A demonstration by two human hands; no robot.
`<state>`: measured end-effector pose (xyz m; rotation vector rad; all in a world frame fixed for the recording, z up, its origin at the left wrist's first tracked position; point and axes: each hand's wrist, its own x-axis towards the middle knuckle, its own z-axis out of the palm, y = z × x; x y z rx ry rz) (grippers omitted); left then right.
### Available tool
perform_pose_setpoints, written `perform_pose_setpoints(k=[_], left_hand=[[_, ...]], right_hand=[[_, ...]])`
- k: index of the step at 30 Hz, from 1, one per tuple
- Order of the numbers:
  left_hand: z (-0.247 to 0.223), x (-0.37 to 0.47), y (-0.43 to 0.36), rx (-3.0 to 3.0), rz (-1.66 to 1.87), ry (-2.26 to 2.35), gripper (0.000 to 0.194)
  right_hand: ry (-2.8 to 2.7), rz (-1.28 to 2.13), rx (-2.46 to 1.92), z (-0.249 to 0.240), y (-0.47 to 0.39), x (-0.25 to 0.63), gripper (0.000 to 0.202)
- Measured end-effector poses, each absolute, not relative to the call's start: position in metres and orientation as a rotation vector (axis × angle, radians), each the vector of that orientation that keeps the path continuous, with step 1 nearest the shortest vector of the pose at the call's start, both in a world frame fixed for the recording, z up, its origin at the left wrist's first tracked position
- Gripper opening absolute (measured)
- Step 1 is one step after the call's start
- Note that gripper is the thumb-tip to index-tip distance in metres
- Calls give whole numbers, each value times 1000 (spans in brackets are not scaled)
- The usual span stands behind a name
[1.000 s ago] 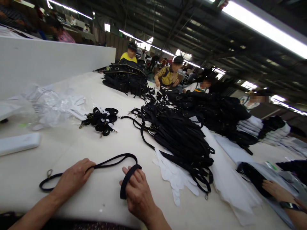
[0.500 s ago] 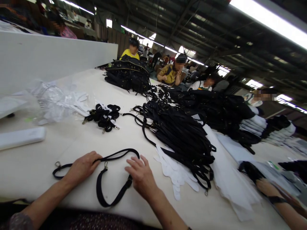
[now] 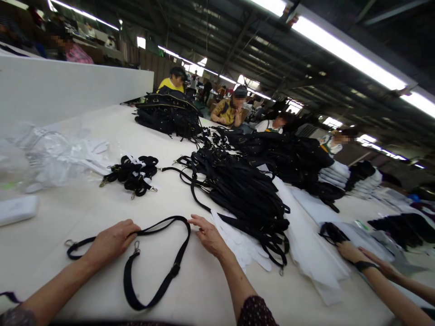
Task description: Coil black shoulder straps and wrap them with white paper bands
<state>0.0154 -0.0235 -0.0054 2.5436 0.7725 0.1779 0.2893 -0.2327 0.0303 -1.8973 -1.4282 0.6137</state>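
While my left hand (image 3: 113, 239) pinches the long, narrow black webbing strap with metal end clips (image 3: 128, 278) between thumb and curled fingers, my right hand (image 3: 208, 234) is half open and grips nothing. Its fingertips are at the strap's upper bend; contact cannot be confirmed. The strap lies looped on the flat white tabletop (image 3: 84, 203), nearer me than the large heap of black straps (image 3: 241, 185).

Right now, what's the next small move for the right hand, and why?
Probably close the right hand on the black strap: it is open beside the strap's far bend, the left hand grips another stretch, and the near loop lies loose on the table.
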Motion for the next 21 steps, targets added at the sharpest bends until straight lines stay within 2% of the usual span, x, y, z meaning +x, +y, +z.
perform_pose_setpoints(k=[3, 9, 17, 21], left_hand=[[-3, 21, -26, 2561, 157, 742, 29], [1, 34, -33, 2583, 134, 675, 30], [5, 21, -29, 2606, 155, 583, 40], [11, -4, -44, 2721, 225, 391, 34]], right_hand=[[-1497, 545, -1924, 25, -238, 292, 60], [-1618, 563, -1914, 17, -233, 288, 18], [-1448, 587, -1994, 11, -228, 287, 15], [-1436, 591, -1984, 13, -228, 286, 14]])
